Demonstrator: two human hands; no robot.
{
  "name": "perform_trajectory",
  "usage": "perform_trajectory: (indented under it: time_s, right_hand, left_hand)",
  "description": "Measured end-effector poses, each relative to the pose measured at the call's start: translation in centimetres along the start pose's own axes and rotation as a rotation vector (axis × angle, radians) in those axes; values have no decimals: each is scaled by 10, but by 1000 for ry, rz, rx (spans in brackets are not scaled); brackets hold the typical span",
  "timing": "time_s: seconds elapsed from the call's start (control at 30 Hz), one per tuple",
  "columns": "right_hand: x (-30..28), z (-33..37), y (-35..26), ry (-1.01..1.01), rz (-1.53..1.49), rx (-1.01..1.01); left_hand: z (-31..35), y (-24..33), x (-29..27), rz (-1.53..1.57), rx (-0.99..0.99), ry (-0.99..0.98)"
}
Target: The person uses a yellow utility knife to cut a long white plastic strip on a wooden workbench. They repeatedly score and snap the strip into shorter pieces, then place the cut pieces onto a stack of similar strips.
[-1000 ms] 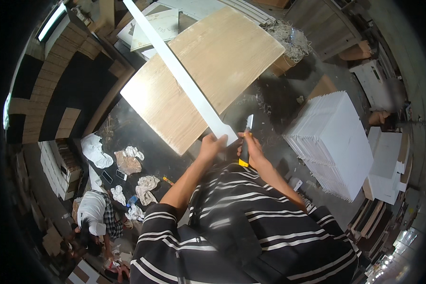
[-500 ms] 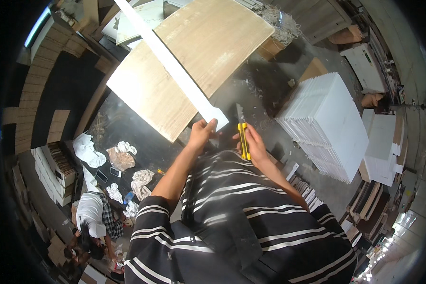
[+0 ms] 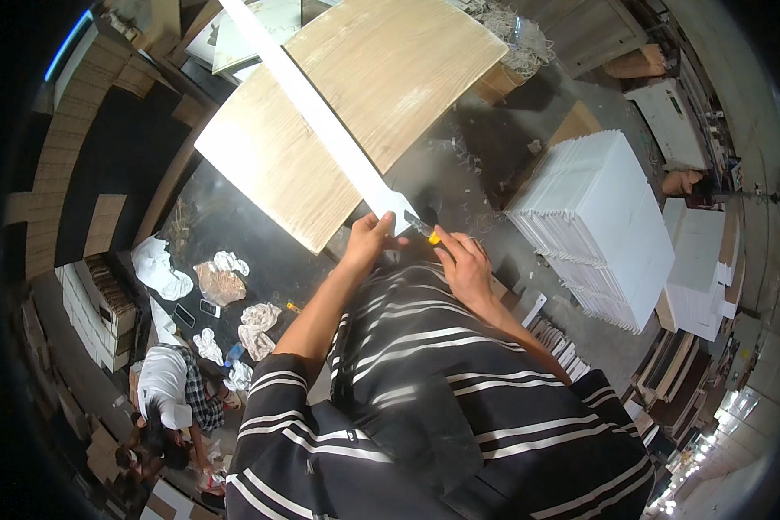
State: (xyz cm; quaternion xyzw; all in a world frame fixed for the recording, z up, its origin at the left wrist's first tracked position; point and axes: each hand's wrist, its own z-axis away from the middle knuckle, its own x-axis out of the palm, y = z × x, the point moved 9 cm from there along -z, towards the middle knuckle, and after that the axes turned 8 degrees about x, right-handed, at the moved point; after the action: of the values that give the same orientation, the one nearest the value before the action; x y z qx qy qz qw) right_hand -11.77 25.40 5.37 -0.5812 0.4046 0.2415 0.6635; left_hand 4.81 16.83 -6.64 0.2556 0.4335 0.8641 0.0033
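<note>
A long white strip (image 3: 325, 130) lies slantwise across a wooden board (image 3: 407, 78), its wider near end jutting past the board's edge. My left hand (image 3: 369, 239) grips that end, thumb on top and fingers beneath. In my right hand (image 3: 466, 267) is a yellow utility knife (image 3: 433, 237), mostly covered by the fingers. Its blade meets the right edge of the strip's end; whether it is cutting in cannot be made out.
White panels (image 3: 594, 225) stand stacked at the right. Crumpled cloths (image 3: 258, 329), phones (image 3: 185, 315) and a brown wrapped lump (image 3: 220, 286) lie on the left. Another person (image 3: 166, 390) bends down at the lower left. Tangled pale strapping (image 3: 524, 43) sits beyond the board.
My right hand has turned the utility knife from upright to pointing left and brought its blade onto the strip's end. My left hand keeps its hold, with little movement.
</note>
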Motion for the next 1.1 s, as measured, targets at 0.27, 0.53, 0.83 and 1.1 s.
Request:
perform_trajectory:
  time_s: [0.27, 0.53, 0.83, 1.1]
  right_hand:
    - [-4, 6, 5, 23, 9, 10]
    - [-6, 2, 2, 83, 45, -19]
    - [-7, -7, 0, 73, 96, -61]
    - [3, -43, -20, 47, 114, -137]
  left_hand:
    - [0, 5, 0, -48, 3, 22]
    - [-4, 4, -3, -122, -26, -6]
    - [-6, 1, -5, -141, -21, -20]
    - [-1, 4, -7, -171, -12, -22]
